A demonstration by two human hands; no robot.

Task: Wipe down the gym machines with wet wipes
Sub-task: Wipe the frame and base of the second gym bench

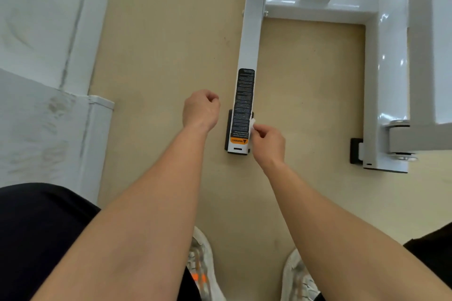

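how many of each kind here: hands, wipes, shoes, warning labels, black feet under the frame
hands: 2
wet wipe: 1
shoes: 2
warning label: 1
black rubber feet: 2
total: 8

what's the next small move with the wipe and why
Probably slide the right hand with its wet wipe away along the white bar: the wipe sits at the bar's near end beside the warning label, and most of the bar stretches beyond it.

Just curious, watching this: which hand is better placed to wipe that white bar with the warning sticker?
The right hand: it pinches the wet wipe at the edge of the bar. The left hand is curled beside it, with no wipe showing.
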